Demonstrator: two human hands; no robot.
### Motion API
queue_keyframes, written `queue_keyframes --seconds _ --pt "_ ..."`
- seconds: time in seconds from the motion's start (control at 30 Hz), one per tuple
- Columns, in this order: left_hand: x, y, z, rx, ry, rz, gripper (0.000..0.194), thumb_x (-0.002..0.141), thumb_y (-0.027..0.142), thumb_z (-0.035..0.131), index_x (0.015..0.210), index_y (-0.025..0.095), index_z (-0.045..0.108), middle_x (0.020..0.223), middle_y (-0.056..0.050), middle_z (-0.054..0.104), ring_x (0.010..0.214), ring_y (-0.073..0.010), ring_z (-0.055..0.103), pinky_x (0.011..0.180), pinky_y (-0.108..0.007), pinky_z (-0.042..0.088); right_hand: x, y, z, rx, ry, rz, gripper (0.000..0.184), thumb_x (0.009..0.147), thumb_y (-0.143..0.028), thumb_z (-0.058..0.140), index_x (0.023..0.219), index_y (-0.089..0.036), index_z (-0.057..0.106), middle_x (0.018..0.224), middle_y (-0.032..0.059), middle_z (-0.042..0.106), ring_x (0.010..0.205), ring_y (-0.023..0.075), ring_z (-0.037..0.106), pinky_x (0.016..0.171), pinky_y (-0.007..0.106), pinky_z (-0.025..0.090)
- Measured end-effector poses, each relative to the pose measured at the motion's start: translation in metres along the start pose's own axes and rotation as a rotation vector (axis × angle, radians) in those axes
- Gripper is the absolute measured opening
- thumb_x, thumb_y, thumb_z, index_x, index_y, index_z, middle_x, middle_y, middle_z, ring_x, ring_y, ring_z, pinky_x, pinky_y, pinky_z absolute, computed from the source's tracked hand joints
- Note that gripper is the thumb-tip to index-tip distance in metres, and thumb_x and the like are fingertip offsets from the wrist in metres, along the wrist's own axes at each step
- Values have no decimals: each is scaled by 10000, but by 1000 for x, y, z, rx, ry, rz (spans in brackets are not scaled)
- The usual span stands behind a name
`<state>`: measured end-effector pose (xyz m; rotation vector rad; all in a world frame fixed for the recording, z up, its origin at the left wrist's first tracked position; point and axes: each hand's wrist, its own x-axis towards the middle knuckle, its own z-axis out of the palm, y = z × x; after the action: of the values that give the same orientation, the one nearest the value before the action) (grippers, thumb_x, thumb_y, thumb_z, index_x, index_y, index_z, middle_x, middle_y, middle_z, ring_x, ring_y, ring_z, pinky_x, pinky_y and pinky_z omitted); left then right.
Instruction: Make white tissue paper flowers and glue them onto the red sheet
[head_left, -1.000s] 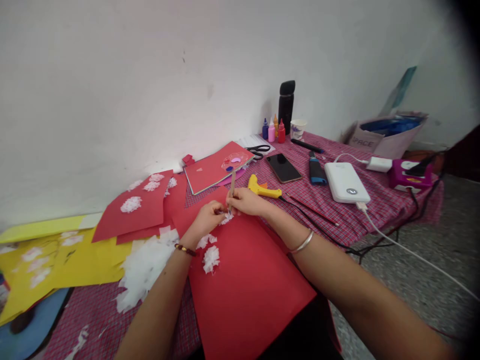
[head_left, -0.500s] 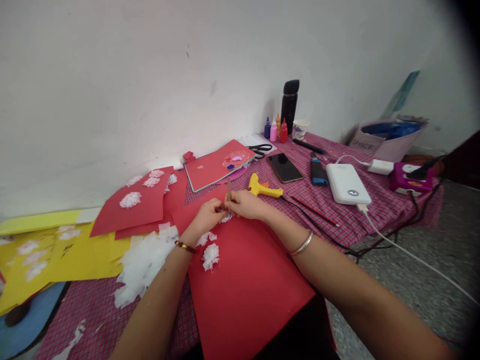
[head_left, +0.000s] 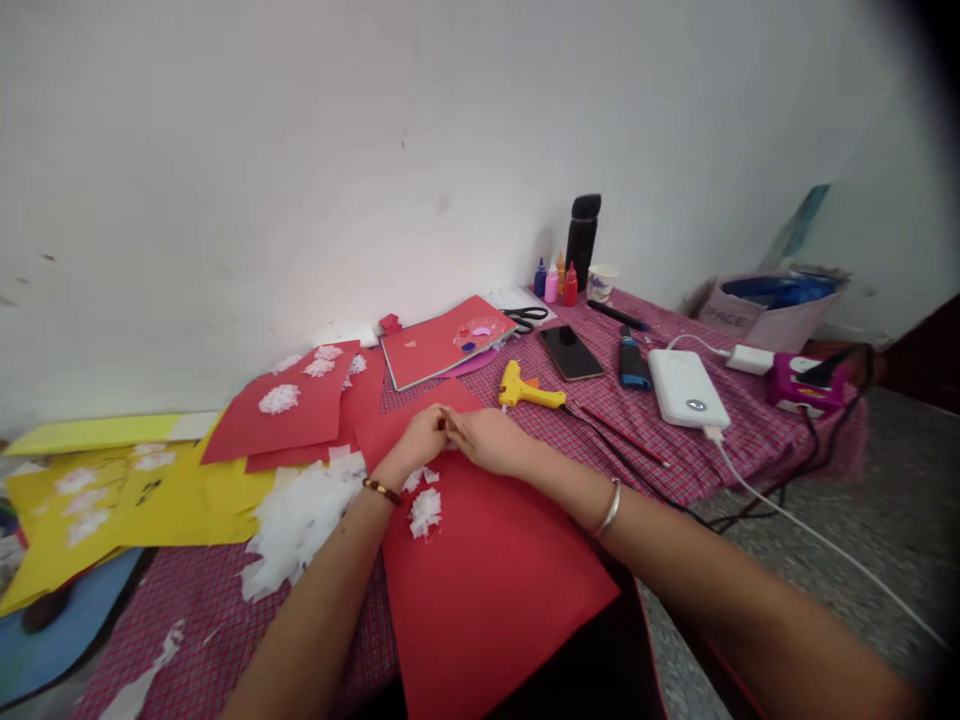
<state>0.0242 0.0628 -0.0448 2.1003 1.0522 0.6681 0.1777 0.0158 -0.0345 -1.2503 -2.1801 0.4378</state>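
The left hand [head_left: 421, 437] and the right hand [head_left: 491, 440] meet over the far part of the large red sheet [head_left: 495, 590]; their fingers are bent and close together, but whether they grip something I cannot tell. Near the left edge of the sheet sits a white paper tuft [head_left: 426, 512] (it looks quite ruffled). Left of the sheet lies a heap of white paper [head_left: 300, 525], and right of its far end rests a yellow glue gun [head_left: 529, 390]

White wall [head_left: 300, 180], speckled floor [head_left: 900, 500], cloth-covered table [head_left: 202, 590]
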Motion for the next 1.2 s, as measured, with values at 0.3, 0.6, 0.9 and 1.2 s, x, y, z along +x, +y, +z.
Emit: queue_keyframes --seconds 0.3,0.6,0.9,1.2 --pt "-2 -3 -2 129 -1 6 140 769 233 522 796 145 626 777 -28 618 731 -148 553 678 -257 423 2 32 6 523 89 207 156 852 -222 437 729 -178 524 569 -18 582 500 100 540 513 201 390" --pt "-17 25 -35 22 8 -48 238 819 346 490 851 156 630 759 -14 620 651 -136 528 575 -230 401 3 24 -6 668 237 229 164 841 -253 439 698 -186 482 534 -31 541 453 95 506 486 208 394" --pt "-105 58 -52 424 -78 0 147 814 202 492 723 197 608 713 -1 613 655 -135 551 599 -243 409 1 16 -4 732 181 194 169 832 -277 456 696 -182 491 547 -21 547 459 99 506 476 215 396" --pt "-86 24 -36 536 -19 180 172 774 135 531 858 206 663 1230 -92 537 1154 -263 460 964 -431 361 0 14 -4 719 194 167 145 818 -246 459 697 -180 504 586 -16 544 493 101 515 498 221 403"
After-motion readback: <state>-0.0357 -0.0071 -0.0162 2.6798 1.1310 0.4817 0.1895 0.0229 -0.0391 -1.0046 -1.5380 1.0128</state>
